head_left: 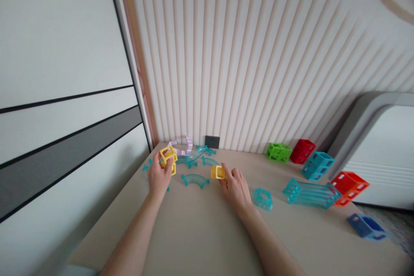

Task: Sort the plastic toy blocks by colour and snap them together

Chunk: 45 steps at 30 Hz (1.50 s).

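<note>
My left hand (pixel 160 174) is closed around yellow hollow toy blocks (pixel 168 153), which look joined in a small stack. In my right hand (pixel 234 183), a single yellow hollow block (pixel 218 172) is pinched between thumb and fingers. The two hands are apart, both over the table. Between them lies a curved translucent teal track piece (pixel 196 180). Behind it are more teal track pieces (pixel 197 153), and a pale purple angular piece (pixel 184 152) stands near the wall. Part of a teal piece is hidden behind my left hand.
Right of my right hand lies a teal ring-like piece (pixel 263 198). Beyond it are a long teal track bundle (pixel 312 193) and green (pixel 278 152), red (pixel 302 151), blue (pixel 318 165), orange-red (pixel 351 185) and dark blue (pixel 367 226) blocks. A ribbed wall (pixel 207 73) with a black socket (pixel 212 141) bounds the table.
</note>
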Available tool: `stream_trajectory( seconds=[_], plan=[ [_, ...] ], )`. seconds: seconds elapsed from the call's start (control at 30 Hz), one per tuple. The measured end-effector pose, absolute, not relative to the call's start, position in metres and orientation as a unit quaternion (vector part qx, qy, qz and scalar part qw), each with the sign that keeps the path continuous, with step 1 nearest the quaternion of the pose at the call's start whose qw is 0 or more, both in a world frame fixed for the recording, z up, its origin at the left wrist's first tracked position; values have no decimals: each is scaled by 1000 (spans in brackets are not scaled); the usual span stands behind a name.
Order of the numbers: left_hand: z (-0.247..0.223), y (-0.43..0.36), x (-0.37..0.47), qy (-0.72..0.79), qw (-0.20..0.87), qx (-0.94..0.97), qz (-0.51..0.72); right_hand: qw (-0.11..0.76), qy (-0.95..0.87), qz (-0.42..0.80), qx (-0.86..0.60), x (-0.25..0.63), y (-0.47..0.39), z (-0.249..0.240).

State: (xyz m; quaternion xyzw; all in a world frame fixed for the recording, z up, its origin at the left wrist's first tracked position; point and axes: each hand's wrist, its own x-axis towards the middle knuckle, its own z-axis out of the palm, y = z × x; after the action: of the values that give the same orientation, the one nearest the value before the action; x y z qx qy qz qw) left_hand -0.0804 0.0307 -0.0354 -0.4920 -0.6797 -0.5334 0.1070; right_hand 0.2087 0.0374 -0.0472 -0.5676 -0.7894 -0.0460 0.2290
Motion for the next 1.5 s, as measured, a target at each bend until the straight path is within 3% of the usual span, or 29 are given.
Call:
stream_trajectory(
  seconds=[0.17,0.3,0.9,1.2,1.5],
  plan=[
    [-43,43,-88,-678,87,-522,-510,143,-798,-88,-579,205,36,-41],
    [-43,44,-89,-691,39,-531,-489,123,-802,-92,-577,206,34,-36],
    [-42,28,-61,-649,-29,-547,-529,182,-790,-43,-584,203,37,-41],
    [-41,26,-57,-625,-39,-554,-549,162,-787,-17,-595,204,38,-37],
    [-44,28,-49,-574,-179,-488,-633,186,-778,17,-600,203,37,-37]
  ],
)
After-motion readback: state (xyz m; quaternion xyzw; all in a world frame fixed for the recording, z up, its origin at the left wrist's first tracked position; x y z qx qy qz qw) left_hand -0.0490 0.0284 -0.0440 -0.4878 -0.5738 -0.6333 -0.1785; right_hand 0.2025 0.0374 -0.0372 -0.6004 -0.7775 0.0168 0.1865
